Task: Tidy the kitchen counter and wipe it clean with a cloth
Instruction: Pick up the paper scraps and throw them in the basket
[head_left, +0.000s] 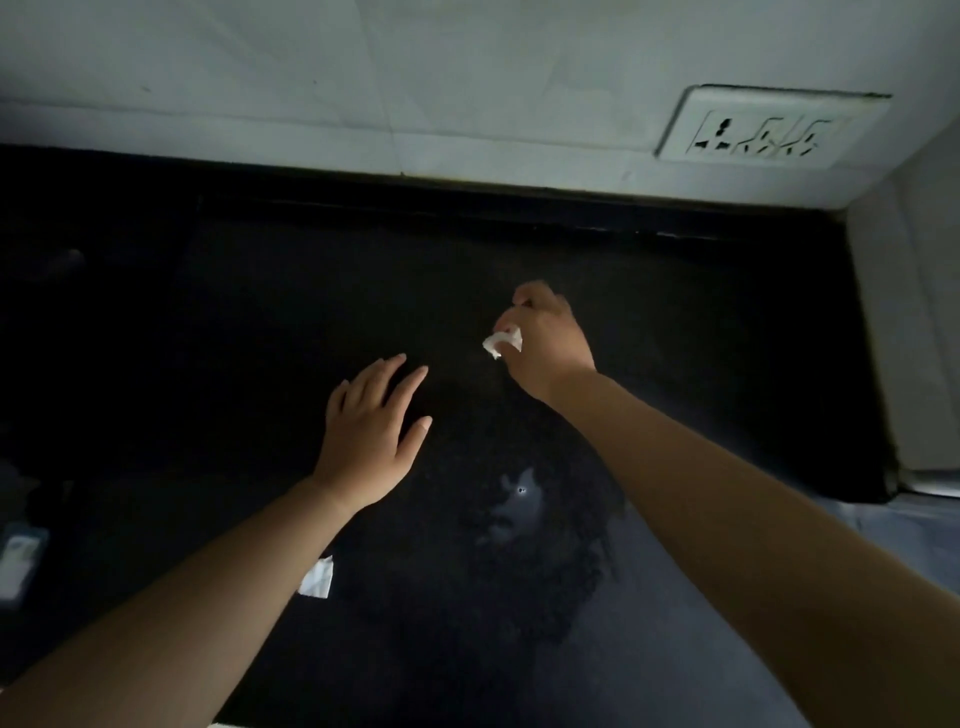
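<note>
A dark, glossy black counter fills the view. Over its middle, my right hand is closed around a small crumpled white scrap of paper, which sticks out below the fingers. My left hand hovers flat just left of it, fingers spread and holding nothing. Another white paper scrap lies on the counter, partly hidden under my left forearm. No cloth is in sight.
A white tiled wall runs along the back, with a white socket plate at the upper right. A white side wall closes the right end. A small pale object sits at the left edge.
</note>
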